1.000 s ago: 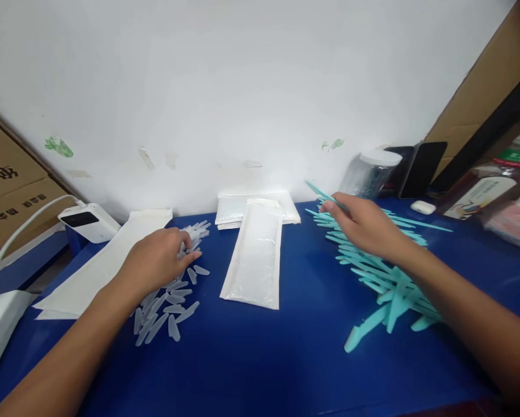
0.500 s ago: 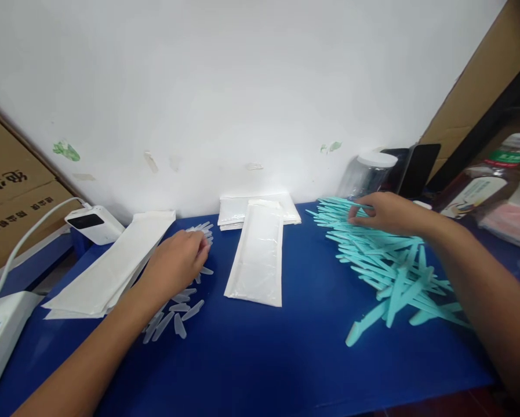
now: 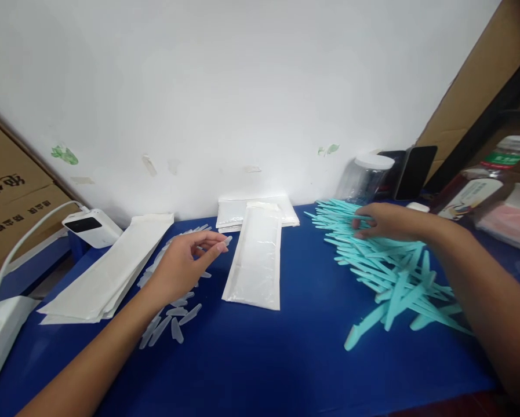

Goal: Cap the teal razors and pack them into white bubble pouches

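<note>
Fingertips (image 3: 220,247) of L hand (image 3: 184,263) pinch clear cap (image 3: 226,240); R hand (image 3: 388,222) flat on teal sticks (image 3: 394,272), grip unclear.

One translucent cap (image 3: 227,240) in the air just left of the white pouch (image 3: 255,258); teal sticks (image 3: 385,266) heaped flat on its right

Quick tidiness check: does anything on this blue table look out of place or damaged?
Nothing damaged or spilled. The teal plastic sticks lie criss-crossed in a loose heap under the right hand; the small translucent plastic caps lie scattered beside the left hand.
</note>
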`<state>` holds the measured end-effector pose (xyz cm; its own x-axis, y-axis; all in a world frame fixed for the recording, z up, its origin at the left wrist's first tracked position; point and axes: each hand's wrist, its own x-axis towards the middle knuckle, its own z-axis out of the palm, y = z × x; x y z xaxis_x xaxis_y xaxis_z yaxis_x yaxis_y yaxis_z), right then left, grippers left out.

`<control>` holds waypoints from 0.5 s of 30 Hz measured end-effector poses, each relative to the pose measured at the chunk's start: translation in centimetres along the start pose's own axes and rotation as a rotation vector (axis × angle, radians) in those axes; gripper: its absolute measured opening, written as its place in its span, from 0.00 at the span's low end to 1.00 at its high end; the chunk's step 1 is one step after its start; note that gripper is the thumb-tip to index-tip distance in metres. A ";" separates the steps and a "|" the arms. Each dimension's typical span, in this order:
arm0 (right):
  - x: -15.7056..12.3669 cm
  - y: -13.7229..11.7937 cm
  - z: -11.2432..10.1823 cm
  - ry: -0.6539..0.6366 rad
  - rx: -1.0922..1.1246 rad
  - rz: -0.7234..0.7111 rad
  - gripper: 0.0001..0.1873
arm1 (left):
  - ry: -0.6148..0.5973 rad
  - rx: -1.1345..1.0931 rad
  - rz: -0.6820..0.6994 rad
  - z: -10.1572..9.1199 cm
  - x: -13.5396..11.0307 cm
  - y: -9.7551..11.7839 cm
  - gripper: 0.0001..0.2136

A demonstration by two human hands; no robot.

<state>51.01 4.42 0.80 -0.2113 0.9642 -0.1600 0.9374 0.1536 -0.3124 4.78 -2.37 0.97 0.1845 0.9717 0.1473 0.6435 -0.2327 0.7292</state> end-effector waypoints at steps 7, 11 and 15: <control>0.0 -0.4 -0.1 -0.021 -0.002 0.003 0.07 | -0.048 -0.091 -0.048 0.1 0.0 0.0 0.19; 0.1 -0.1 -0.2 -0.002 -0.012 0.037 0.09 | -0.056 -0.132 -0.048 0.3 0.1 -0.4 0.18; 0.3 0.1 -0.4 -0.009 -0.025 0.014 0.05 | -0.066 -0.124 -0.053 0.6 0.1 -0.5 0.17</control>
<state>51.13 4.75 1.08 -0.2009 0.9642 -0.1728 0.9467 0.1458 -0.2871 4.87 -2.19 0.20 0.2040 0.9768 0.0654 0.5578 -0.1709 0.8122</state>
